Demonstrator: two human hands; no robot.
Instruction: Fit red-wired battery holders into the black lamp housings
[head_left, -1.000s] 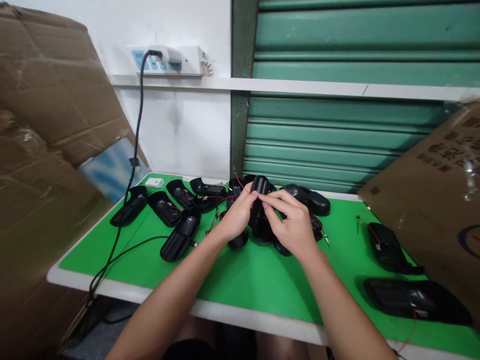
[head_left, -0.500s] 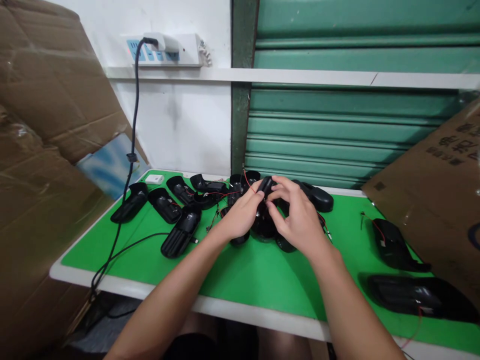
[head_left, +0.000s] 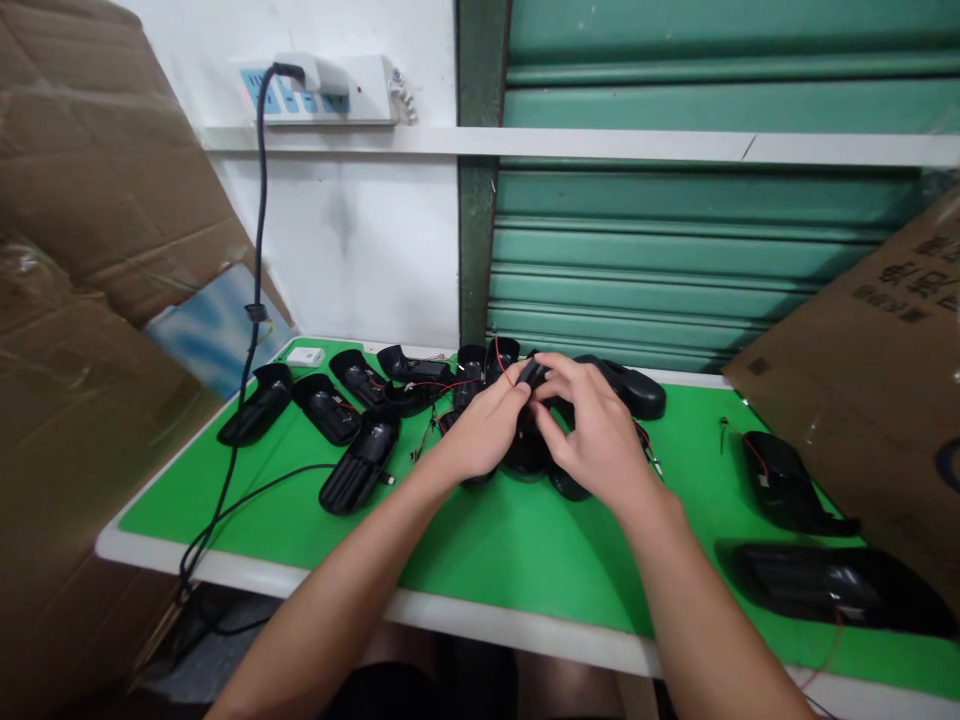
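Above the middle of the green table mat [head_left: 510, 560], my left hand [head_left: 486, 425] is closed round a black plastic shell [head_left: 531, 373] with a thin red wire [head_left: 502, 358]. My right hand [head_left: 592, 420] grips the same shell from the other side, thumb and fingers bent in against it. The fingers cover much of the piece, so its full shape is hidden. Right below lies a glossy black rounded part [head_left: 527, 455], partly behind my hands. Similar black shells [head_left: 472, 370] with red and black wires crowd behind and beside my fingers.
Several black shells [head_left: 326, 408] lie on the left. Two more shells [head_left: 784, 480] rest at the right. A black cable [head_left: 262, 230] drops from the power strip [head_left: 367, 90] across the table's left end. Cardboard [head_left: 90, 250] stands on both sides; a green shutter [head_left: 675, 230] closes the back.
Both hands keep their hold on the black shell, with slight finger shifts. The red wire by the left hand has changed its lie a little. The whole view has tilted slightly.
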